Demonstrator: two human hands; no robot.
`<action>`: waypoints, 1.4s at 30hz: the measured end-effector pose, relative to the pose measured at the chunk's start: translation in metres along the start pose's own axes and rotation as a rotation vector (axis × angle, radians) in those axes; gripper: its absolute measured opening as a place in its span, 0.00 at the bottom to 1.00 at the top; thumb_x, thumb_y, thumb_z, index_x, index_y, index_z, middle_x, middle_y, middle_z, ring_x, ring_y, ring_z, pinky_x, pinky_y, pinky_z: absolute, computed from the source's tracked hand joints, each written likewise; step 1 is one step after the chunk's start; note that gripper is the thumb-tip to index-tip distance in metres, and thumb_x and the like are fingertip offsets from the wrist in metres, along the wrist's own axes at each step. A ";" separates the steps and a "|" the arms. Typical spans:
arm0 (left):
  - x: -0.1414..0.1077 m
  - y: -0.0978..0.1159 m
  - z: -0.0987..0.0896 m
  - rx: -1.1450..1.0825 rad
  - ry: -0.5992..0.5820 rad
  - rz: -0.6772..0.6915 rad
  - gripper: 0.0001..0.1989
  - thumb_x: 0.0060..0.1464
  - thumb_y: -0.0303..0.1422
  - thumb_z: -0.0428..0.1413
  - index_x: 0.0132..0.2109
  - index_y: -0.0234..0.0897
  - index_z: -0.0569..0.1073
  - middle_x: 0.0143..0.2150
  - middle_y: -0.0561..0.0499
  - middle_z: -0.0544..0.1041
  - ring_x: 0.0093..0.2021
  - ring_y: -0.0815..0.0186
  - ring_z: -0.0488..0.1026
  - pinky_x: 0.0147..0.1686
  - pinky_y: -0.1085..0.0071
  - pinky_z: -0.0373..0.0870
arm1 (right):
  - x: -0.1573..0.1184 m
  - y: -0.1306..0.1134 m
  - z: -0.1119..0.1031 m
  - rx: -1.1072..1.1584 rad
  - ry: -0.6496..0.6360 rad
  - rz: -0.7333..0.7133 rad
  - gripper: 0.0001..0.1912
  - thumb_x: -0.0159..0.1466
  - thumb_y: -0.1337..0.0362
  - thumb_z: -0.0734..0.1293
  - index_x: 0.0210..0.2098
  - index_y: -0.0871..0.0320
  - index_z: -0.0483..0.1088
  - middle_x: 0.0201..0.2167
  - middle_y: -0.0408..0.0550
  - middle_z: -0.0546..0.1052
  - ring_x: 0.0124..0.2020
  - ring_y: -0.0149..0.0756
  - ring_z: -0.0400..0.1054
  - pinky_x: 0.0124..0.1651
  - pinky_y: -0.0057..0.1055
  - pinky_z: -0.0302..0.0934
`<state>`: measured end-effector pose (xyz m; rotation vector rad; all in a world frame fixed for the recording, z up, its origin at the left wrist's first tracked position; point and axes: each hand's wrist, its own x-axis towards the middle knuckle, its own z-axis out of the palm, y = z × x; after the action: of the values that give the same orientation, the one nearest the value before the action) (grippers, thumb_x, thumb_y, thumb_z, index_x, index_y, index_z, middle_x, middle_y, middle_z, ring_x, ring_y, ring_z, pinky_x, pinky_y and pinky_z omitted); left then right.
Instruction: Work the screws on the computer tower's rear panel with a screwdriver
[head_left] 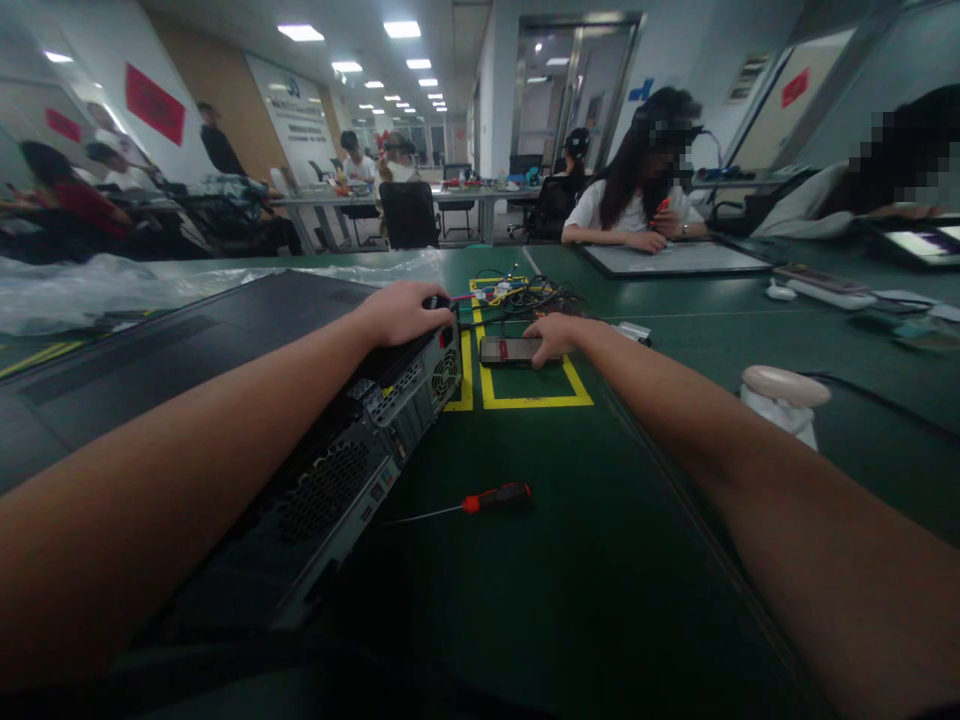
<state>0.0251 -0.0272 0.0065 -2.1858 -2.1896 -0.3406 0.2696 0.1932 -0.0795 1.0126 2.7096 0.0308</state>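
Note:
A black computer case lies on its side on the green table, its metal back panel with ports and a fan grille facing right. My left hand rests at the case's far right corner, fingers curled on a small dark item that I cannot make out. My right hand has its thumb and fingers around the right end of a dark phone-like device, which lies within a yellow tape outline. Nearer to me lies a screwdriver with a red and black handle, its shaft pointing left.
Tangled cables lie beyond the device. Clear plastic wrap is behind the case. At right are a white item with a pinkish round top and a power strip. People sit across the table, one at a flat panel.

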 end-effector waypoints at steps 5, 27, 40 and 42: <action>0.001 0.000 -0.001 -0.012 -0.022 0.005 0.35 0.63 0.51 0.52 0.69 0.37 0.79 0.62 0.36 0.82 0.62 0.41 0.77 0.62 0.50 0.72 | -0.007 -0.004 -0.007 -0.004 0.019 0.024 0.54 0.53 0.52 0.82 0.76 0.53 0.68 0.70 0.55 0.77 0.68 0.61 0.73 0.67 0.48 0.69; 0.001 0.000 0.000 0.016 -0.023 0.006 0.34 0.64 0.50 0.51 0.68 0.39 0.79 0.64 0.40 0.82 0.64 0.44 0.77 0.63 0.56 0.72 | -0.223 -0.187 0.061 0.365 0.200 -0.507 0.19 0.78 0.55 0.68 0.61 0.61 0.77 0.60 0.60 0.79 0.59 0.54 0.74 0.60 0.52 0.68; 0.001 -0.003 0.002 0.003 -0.005 -0.008 0.34 0.64 0.50 0.51 0.68 0.39 0.79 0.65 0.40 0.81 0.65 0.45 0.76 0.64 0.56 0.72 | -0.213 -0.201 0.076 1.041 0.600 -0.450 0.12 0.78 0.57 0.63 0.56 0.55 0.68 0.29 0.36 0.70 0.25 0.29 0.63 0.33 0.29 0.56; 0.001 -0.003 0.001 0.004 -0.008 0.002 0.34 0.64 0.50 0.51 0.68 0.38 0.79 0.65 0.39 0.81 0.65 0.45 0.76 0.64 0.55 0.71 | -0.212 -0.205 0.079 1.053 0.627 -0.471 0.11 0.76 0.58 0.65 0.55 0.55 0.67 0.30 0.37 0.72 0.25 0.29 0.63 0.33 0.29 0.57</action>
<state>0.0227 -0.0260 0.0055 -2.1908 -2.1900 -0.3286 0.3108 -0.1053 -0.1299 0.5273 3.4823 -1.5206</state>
